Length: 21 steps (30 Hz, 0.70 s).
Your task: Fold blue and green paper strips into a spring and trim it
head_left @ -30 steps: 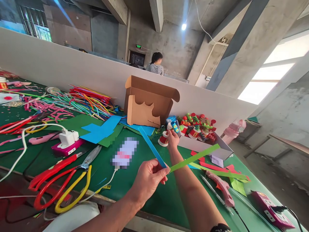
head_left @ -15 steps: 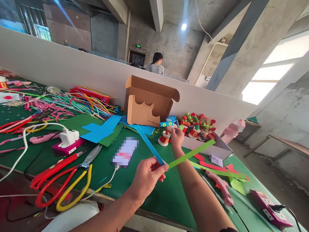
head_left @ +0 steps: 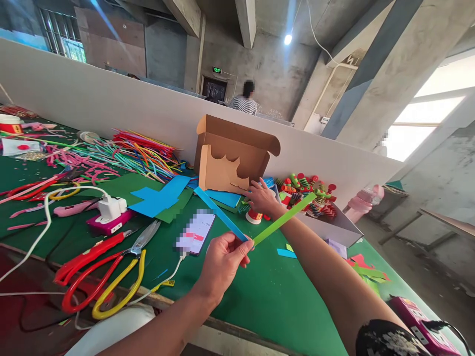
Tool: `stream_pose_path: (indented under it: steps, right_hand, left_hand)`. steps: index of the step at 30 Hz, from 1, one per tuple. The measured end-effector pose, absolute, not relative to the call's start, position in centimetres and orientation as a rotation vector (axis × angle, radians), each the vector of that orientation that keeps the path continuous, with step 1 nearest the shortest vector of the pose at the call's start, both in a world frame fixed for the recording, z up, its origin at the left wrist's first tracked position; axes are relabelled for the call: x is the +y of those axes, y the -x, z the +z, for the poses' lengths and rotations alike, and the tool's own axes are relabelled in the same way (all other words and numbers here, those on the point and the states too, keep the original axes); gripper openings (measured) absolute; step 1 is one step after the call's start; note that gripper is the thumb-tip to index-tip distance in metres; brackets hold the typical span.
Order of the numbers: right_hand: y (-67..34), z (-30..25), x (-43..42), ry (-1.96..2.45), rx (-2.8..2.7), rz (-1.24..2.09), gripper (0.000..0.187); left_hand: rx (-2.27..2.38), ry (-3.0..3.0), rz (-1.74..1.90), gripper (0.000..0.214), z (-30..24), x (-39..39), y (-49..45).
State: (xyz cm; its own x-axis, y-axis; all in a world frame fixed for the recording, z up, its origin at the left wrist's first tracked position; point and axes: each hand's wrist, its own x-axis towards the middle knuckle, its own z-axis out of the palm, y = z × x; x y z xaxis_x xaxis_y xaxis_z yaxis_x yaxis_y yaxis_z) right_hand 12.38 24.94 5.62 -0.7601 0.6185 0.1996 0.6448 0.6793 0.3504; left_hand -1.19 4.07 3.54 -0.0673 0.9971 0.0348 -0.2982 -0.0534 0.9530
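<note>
My left hand [head_left: 225, 259] is closed in a pinch above the middle of the table. It holds a blue paper strip [head_left: 220, 213] and a green paper strip [head_left: 285, 221] by their meeting ends, so they spread in a V. Farther away, my right hand [head_left: 262, 199] is stretched out with its fingers apart. It covers most of a toy on a red-and-white paper cup [head_left: 254, 216]; only the base shows, and I cannot tell whether they touch. Right of that hand, a white box [head_left: 343, 231] holds several red and green spring toys [head_left: 311, 190].
A torn cardboard box [head_left: 233, 143] stands at the back. Pipe cleaners [head_left: 148, 153] and blue paper [head_left: 159, 198] lie left. Large scissors [head_left: 129, 267], a charging phone [head_left: 196, 232] and a power block [head_left: 109, 221] are nearer. Another power block [head_left: 419, 324] sits right; a person [head_left: 244, 103] is beyond the partition.
My right hand has shifted left in the picture. Its fingers, bent at the toy's blue head before, are now spread over the toy. My left hand, still pinching both strips, moved slightly left.
</note>
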Motion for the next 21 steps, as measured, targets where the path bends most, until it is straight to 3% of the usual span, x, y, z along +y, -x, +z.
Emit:
stream_pose_path:
  steps: [9, 21]
  right_hand:
    - [-18.7, 6.2, 25.6, 1.382, -2.359, -0.036, 0.044]
    - [-20.9, 2.5, 24.7, 1.427, -1.978, 0.177, 0.037]
  left_hand:
    - [0.972, -0.977, 1.385, 0.032, 3.5, 4.0, 1.2]
    - [0.961, -1.001, 1.275, 0.032, 2.6, 3.7, -0.3]
